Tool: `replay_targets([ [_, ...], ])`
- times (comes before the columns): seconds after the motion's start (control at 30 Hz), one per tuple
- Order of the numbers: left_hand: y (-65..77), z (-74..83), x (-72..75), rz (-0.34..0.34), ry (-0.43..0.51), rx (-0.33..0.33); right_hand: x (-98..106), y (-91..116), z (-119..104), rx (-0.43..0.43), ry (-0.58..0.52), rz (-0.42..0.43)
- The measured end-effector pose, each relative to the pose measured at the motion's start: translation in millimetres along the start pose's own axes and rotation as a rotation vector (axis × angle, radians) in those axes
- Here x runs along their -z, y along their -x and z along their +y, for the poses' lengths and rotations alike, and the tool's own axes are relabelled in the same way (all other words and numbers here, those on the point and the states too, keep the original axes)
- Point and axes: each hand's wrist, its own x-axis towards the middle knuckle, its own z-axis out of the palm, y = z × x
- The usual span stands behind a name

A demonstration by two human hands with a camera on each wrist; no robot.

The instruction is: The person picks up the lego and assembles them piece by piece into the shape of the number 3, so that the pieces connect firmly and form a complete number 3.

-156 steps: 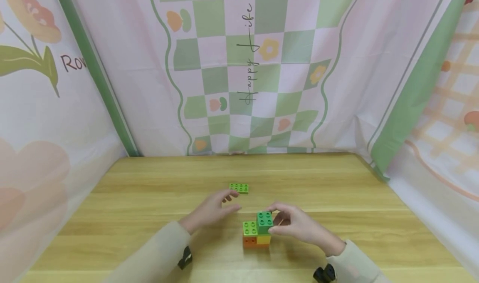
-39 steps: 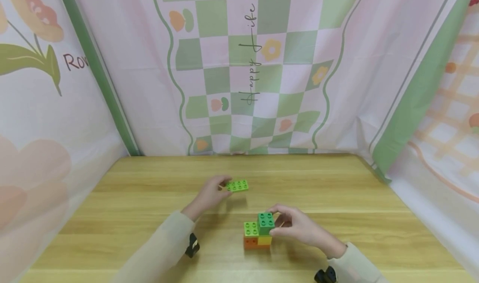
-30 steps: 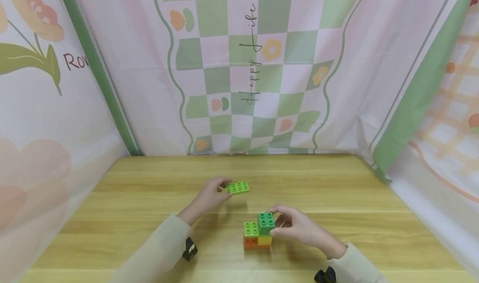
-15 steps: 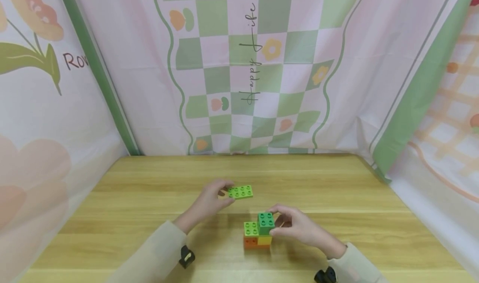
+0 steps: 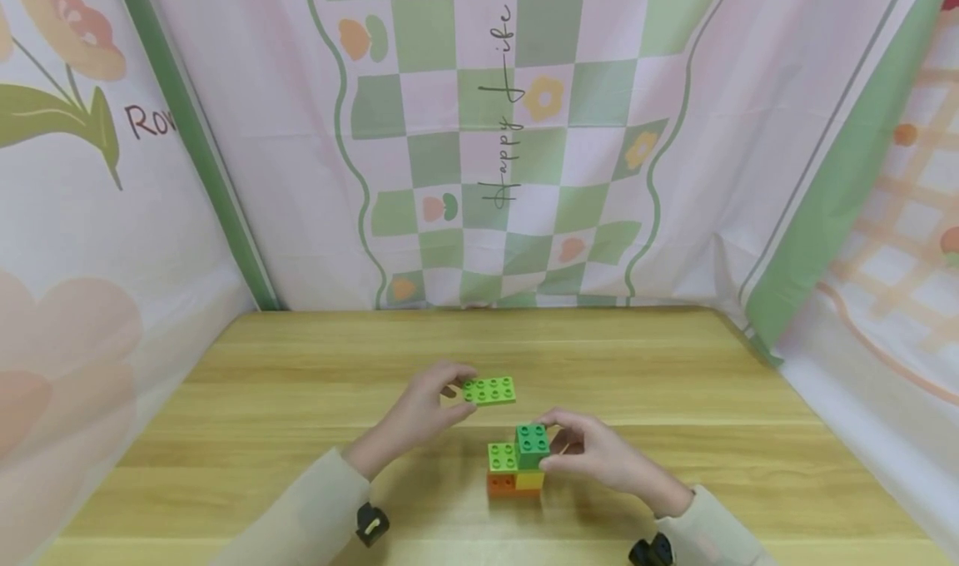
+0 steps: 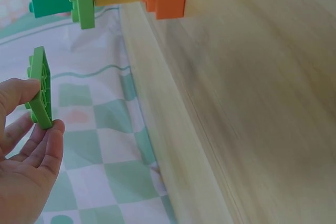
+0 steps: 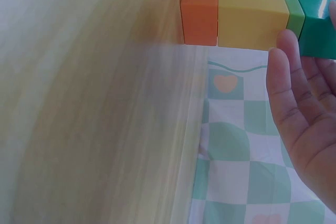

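Observation:
My left hand [image 5: 427,404] pinches a flat light-green building plate [image 5: 490,391] by its left end, studs up, held above the table. In the left wrist view the thumb lies on the studded side of the plate [image 6: 41,87] and the fingertips are at its edge. Nearer to me stands a stack of toy bricks: an orange brick [image 5: 502,484] at the bottom, a yellow brick [image 5: 529,480], a light-green plate [image 5: 501,457] over them and a dark-green brick [image 5: 532,445] on top at the right. My right hand [image 5: 592,449] grips the dark-green brick from the right.
The stack stands on a wooden table [image 5: 337,350]. A patterned cloth [image 5: 479,158] hangs behind the table, with more cloth at both sides. A black wrist device [image 5: 371,523] sits by the left sleeve, another one [image 5: 650,549] by the right.
The left hand has taken hold of the light-green plate, lifted it off the table and brought it nearer and rightward, towards the stack. The right hand stays at the dark-green brick.

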Motion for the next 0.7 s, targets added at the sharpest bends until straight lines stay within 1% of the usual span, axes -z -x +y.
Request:
replay_targets([
  [0.27, 2.8, 10.1, -1.3, 0.000, 0.007, -0.025, 0.2, 1.1, -2.3, 0.029, -0.018, 0.001],
  [0.47, 6.3, 15.9, -2.7, 0.000, 0.012, -0.032, -0.3, 0.2, 0.3, 0.049, -0.004, 0.003],
  [0.7, 10.8, 20.6, -7.1, -0.026, 0.031, -0.039, -0.7, -0.4, 3.3, 0.060, 0.004, -0.004],
])
